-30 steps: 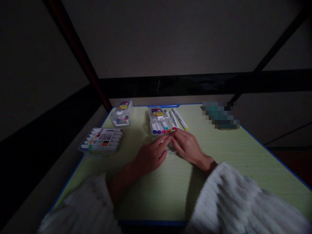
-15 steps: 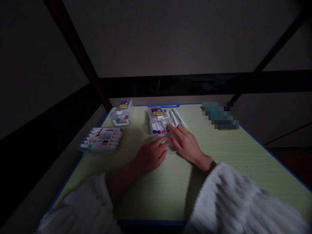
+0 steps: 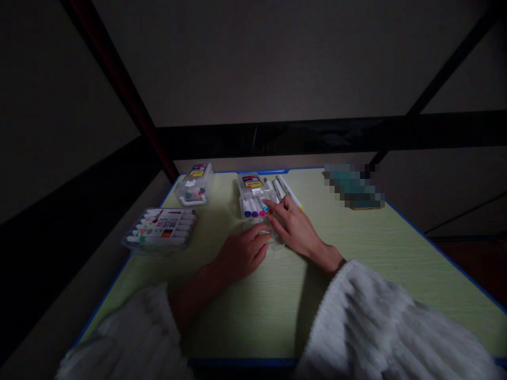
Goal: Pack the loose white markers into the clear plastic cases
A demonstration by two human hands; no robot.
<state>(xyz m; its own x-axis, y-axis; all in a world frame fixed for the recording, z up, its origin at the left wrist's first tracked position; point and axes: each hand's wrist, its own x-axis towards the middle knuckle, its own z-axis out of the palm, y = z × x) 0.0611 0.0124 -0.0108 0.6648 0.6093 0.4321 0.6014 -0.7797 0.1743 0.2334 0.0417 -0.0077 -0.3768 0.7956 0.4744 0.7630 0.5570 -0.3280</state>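
A clear plastic marker case (image 3: 241, 193) lies opened on the table. Inside it are several white markers (image 3: 254, 206) with blue, purple, pink, light blue and orange ends facing me. The case's clear flap (image 3: 279, 245) lies flat on the near side, partly under my hands. My left hand (image 3: 242, 251) is bent over this flap, its fingers gripping the left part. My right hand (image 3: 296, 227) reaches in from the right, with its index finger at the marker ends and its thumb apart, lower down. Loose white markers (image 3: 288, 191) lie just right of the case.
A second clear case (image 3: 193, 186) with small coloured items stands at the back left. Nearer, a flat clear case of markers (image 3: 160, 228) lies at the left edge. A blurred-out flat object (image 3: 354, 187) lies at the back right. The pale green table (image 3: 356, 240) has blue edges.
The whole view has shifted slightly. My right index finger has moved a little over the marker ends; my left hand stays on the flap.
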